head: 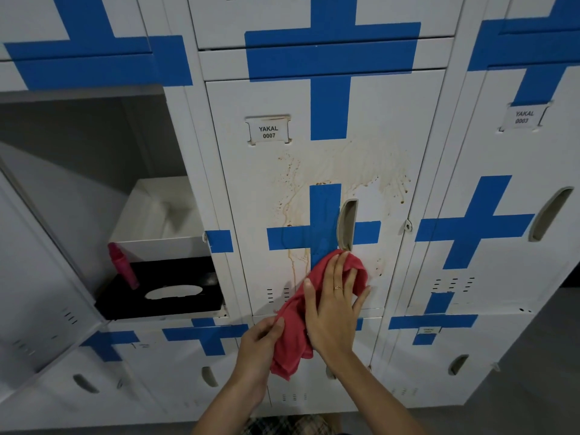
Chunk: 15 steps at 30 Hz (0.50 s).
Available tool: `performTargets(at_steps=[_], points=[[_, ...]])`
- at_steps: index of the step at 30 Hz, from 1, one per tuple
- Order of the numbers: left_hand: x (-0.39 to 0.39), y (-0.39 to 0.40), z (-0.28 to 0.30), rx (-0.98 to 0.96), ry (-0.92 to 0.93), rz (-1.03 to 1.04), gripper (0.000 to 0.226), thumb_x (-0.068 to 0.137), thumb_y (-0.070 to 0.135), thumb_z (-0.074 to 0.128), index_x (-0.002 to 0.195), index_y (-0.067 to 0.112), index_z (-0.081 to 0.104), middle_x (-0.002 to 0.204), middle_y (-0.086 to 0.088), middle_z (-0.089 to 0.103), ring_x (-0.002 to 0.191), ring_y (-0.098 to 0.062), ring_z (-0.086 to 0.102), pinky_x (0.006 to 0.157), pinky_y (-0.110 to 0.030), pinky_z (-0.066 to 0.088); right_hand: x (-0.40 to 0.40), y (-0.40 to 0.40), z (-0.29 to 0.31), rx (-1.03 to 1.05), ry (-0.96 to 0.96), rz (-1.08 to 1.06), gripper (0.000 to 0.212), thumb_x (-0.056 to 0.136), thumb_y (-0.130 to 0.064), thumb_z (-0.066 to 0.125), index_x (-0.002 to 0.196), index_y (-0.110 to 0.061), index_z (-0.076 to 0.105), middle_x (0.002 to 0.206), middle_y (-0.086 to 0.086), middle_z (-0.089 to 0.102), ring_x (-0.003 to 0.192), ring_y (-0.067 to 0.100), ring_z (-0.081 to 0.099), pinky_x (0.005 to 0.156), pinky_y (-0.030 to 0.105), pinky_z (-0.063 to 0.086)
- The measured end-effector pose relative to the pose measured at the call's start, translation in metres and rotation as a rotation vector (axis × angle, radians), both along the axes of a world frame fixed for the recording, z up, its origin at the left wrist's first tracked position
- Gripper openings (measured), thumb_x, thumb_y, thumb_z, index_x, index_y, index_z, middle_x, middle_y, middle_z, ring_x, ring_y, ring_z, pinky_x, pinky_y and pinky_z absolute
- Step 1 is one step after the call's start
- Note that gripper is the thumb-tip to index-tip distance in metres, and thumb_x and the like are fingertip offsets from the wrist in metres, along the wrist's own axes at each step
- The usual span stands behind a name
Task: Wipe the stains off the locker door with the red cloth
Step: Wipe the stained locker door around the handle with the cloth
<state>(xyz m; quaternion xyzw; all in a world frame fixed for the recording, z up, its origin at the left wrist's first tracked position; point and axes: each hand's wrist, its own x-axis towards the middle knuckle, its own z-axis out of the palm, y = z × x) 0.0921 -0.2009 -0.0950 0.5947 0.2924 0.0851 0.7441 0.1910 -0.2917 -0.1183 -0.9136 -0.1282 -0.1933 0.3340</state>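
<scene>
Nearest the camera, two bare forearms reach up from the bottom edge. The left hand (262,342) has its fingers curled round the lower edge of the red cloth (293,337), a closed grip pinching the fabric just below the bottom of the locker door (361,127). The right hand (332,304) lies flat on the cloth with fingers straight and spread, a ring (338,287) on one finger; its grip is open, pressing the cloth against the lower part of the door rather than clasping it. The cloth runs up from the left hand, under the right palm, to a bunched top end just below the door's handle slot (346,224). Brownish stains (386,174) spread across the middle of the door, with speckles and drip trails running down on both sides of a blue tape cross (323,235) that sits beside the handle slot; one thin trail reaches down close to the cloth. Higher up, a label (269,132) reads YAKAL 0007. To the left, the neighbouring locker stands open, holding a black tissue box (163,293) with an oval opening, a pink bottle (122,265) standing on its left end, and a white box (157,227) behind it.
</scene>
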Motion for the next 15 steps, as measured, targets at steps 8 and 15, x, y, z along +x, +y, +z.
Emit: performTargets(at_steps=[8,15], points=[[0.0,-0.006,-0.001,0.015,-0.001,0.012,0.017,0.093,0.021,0.059,0.093,0.012,0.073,0.098,-0.01,0.074,0.096,-0.028,0.068,0.085,-0.039,0.056,0.009,-0.006,0.025,-0.286,-0.208,-0.007,0.071,0.098,-0.058,0.023,0.155,-0.017,0.011,0.162,-0.003,0.008,0.148,0.017,0.006,0.115,0.052,-0.017],[0.001,-0.006,0.002,0.019,-0.002,-0.016,0.016,0.092,0.022,0.059,0.092,0.014,0.073,0.098,-0.008,0.074,0.097,-0.025,0.068,0.084,-0.035,0.054,0.012,-0.015,0.023,-0.371,-0.213,0.025,0.072,0.097,-0.057,0.028,0.154,-0.016,0.014,0.161,-0.001,0.011,0.148,0.022,0.015,0.116,0.054,-0.013]])
